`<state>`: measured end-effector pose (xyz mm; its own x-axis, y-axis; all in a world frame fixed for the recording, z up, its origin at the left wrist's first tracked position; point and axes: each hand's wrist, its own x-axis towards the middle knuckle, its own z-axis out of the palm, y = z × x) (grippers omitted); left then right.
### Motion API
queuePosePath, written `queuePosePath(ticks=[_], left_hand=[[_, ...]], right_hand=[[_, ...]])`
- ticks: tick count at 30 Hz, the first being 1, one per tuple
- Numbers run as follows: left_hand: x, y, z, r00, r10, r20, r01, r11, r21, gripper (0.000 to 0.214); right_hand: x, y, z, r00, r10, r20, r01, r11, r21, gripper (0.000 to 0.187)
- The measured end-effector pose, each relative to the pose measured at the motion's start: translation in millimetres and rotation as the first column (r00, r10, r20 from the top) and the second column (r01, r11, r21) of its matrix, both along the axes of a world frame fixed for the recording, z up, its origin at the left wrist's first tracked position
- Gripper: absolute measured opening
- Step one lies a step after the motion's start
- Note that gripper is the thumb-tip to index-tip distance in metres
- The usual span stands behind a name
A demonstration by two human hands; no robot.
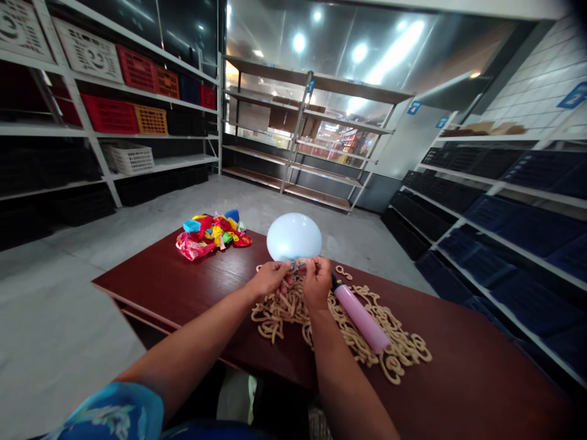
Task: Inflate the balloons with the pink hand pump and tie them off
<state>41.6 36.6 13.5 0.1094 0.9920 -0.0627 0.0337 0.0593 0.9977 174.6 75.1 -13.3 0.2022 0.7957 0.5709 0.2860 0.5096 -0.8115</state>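
Observation:
An inflated pale blue balloon (294, 236) hovers just above the dark red table (174, 281). My left hand (269, 278) and my right hand (316, 280) are both pinched on its neck, fingers closed close together under the balloon. Beneath my hands lies a heap of tan rubber bands or cords (348, 330). A pink hand pump (360, 315) rests on that heap just right of my right hand.
A pile of several flat coloured balloons (211, 234) lies at the table's far left corner. Metal shelving with red, orange and white crates (114, 104) lines the left wall. Dark bins fill the shelves on the right (504, 208). Bare grey floor surrounds the table.

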Motion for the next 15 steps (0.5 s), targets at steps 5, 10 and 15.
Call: queuePosePath(ticks=[5,10,15], left_hand=[[2.8,14.7,-5.6,0.989,0.104,0.101,-0.098,0.993,-0.064,0.047],[3.0,39.2,-14.1,0.969,0.064,0.238,-0.066,0.998,-0.001,0.046],[-31.1,77.6,-24.6,0.947,0.284,-0.152,-0.252,0.947,0.2,0.049]], right_hand=[[3.1,12.5,-9.6,0.996,0.057,-0.074,-0.063,0.994,-0.084,0.028],[4.8,26.8,-20.0,0.959,0.147,-0.242,-0.184,0.974,-0.134,0.038],[5.3,33.5,-21.6,0.906,0.24,-0.349,-0.264,0.964,-0.021,0.067]])
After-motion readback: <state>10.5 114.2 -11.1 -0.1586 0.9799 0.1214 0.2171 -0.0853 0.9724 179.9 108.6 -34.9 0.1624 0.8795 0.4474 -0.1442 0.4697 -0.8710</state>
